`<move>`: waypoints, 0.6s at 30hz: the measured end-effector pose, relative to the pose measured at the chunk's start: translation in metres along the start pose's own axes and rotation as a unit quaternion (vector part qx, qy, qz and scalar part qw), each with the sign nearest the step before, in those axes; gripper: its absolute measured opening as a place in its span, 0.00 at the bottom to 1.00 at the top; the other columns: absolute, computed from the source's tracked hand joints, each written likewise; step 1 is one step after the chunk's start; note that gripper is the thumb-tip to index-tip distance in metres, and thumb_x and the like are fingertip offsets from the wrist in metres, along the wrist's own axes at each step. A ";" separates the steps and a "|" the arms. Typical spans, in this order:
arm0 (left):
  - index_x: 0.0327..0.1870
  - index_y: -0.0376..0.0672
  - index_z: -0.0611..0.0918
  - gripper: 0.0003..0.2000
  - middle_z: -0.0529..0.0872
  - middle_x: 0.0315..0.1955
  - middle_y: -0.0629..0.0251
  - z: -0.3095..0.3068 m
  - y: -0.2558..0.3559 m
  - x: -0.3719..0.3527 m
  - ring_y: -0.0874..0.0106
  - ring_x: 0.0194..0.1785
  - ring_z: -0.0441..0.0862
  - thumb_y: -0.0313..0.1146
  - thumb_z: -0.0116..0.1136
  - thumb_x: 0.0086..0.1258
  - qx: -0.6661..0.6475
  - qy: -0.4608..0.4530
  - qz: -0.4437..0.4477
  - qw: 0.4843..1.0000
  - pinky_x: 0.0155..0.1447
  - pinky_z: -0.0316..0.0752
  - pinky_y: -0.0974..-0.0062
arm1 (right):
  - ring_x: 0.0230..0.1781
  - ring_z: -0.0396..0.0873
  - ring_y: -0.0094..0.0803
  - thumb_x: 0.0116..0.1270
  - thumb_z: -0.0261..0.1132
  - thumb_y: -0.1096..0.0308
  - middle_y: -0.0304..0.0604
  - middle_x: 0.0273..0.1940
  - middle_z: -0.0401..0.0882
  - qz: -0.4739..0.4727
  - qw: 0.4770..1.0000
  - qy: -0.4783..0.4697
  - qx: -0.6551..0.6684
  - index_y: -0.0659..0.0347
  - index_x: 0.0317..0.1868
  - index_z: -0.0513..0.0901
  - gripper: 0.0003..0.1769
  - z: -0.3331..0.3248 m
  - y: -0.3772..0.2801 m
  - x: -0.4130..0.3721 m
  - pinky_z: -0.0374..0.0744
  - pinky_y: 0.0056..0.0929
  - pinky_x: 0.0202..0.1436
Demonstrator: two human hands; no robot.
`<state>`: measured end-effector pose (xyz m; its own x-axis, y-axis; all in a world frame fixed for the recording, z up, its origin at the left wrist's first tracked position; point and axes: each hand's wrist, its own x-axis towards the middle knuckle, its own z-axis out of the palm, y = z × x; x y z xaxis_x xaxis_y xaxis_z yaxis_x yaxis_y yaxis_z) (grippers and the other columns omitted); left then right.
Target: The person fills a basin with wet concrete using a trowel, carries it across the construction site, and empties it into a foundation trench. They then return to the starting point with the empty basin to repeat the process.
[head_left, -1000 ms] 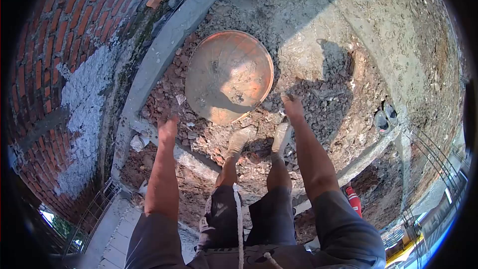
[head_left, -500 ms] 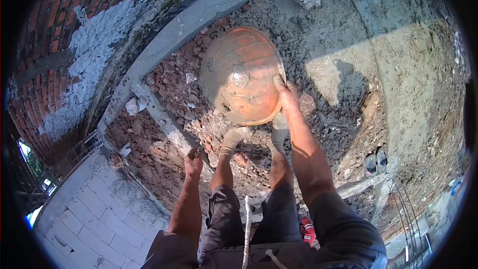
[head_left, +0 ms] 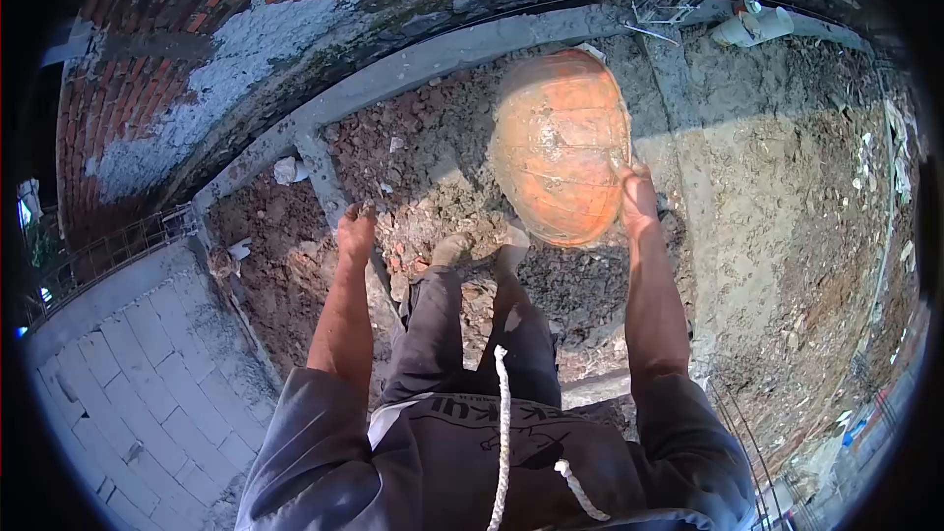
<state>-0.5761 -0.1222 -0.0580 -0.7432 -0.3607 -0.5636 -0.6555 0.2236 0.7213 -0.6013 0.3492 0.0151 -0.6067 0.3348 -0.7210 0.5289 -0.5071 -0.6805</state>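
Observation:
My right hand (head_left: 637,199) grips the right rim of a large round orange basin (head_left: 565,157). The basin is tilted up, wet and smeared with grey mud, with ridges across its surface. It is in front of my feet, over the rough ground (head_left: 447,152). My left hand (head_left: 356,233) is out to the left of my legs, away from the basin. Its fingers are loosely bent and slightly apart, and I see nothing in them. Below it runs a narrow concrete strip (head_left: 322,172).
A curved concrete beam (head_left: 423,57) borders the soil beside a brick wall (head_left: 128,98). Pale blockwork (head_left: 157,374) stands at lower left. Smoother grey mud (head_left: 757,216) spreads at right. Thin steel bars (head_left: 737,433) stick out at lower right, and a white bucket (head_left: 752,28) lies at the back.
The basin and my right hand have moved right in view, the basin now more in sunlight. My left hand is higher and further left. The view has shifted, showing more of the far edge.

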 end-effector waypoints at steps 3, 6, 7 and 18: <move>0.42 0.38 0.76 0.11 0.79 0.28 0.71 0.000 0.020 -0.012 0.80 0.29 0.74 0.26 0.57 0.57 -0.010 0.013 0.011 1.000 0.32 0.68 0.82 | 0.31 0.77 0.33 0.58 0.61 0.67 0.46 0.31 0.79 -0.130 0.875 -0.029 -0.465 0.67 0.35 0.77 0.10 -0.087 0.010 0.020 0.75 0.33 0.39; 0.41 0.39 0.76 0.11 0.79 0.28 0.71 0.007 0.047 -0.028 0.80 0.30 0.74 0.25 0.57 0.55 0.034 0.011 -0.017 0.999 0.32 0.68 0.81 | 0.30 0.76 0.33 0.58 0.60 0.62 0.45 0.27 0.78 -0.105 0.957 0.142 -0.229 0.65 0.31 0.79 0.13 -0.094 -0.002 -0.033 0.74 0.32 0.37; 0.41 0.39 0.77 0.12 0.79 0.28 0.70 0.006 0.051 -0.032 0.80 0.30 0.74 0.25 0.58 0.55 0.046 0.010 -0.030 0.998 0.32 0.69 0.81 | 0.29 0.76 0.33 0.59 0.60 0.60 0.44 0.26 0.78 -0.128 0.939 0.183 -0.260 0.65 0.30 0.80 0.14 -0.113 0.007 -0.032 0.73 0.32 0.36; 0.45 0.40 0.80 0.18 0.84 0.33 0.58 -0.028 0.064 0.044 0.68 0.37 0.80 0.39 0.57 0.55 0.184 0.059 0.024 0.981 0.44 0.72 0.73 | 0.22 0.70 0.23 0.59 0.62 0.60 0.38 0.27 0.77 -0.054 0.932 0.282 -0.223 0.67 0.34 0.80 0.15 -0.243 0.040 -0.099 0.69 0.24 0.24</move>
<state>-0.6472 -0.1493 -0.0255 -0.7684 -0.4394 -0.4653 -0.6397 0.5477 0.5392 -0.3756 0.4892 0.0280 -0.3286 0.7918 -0.5148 0.7531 -0.1093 -0.6488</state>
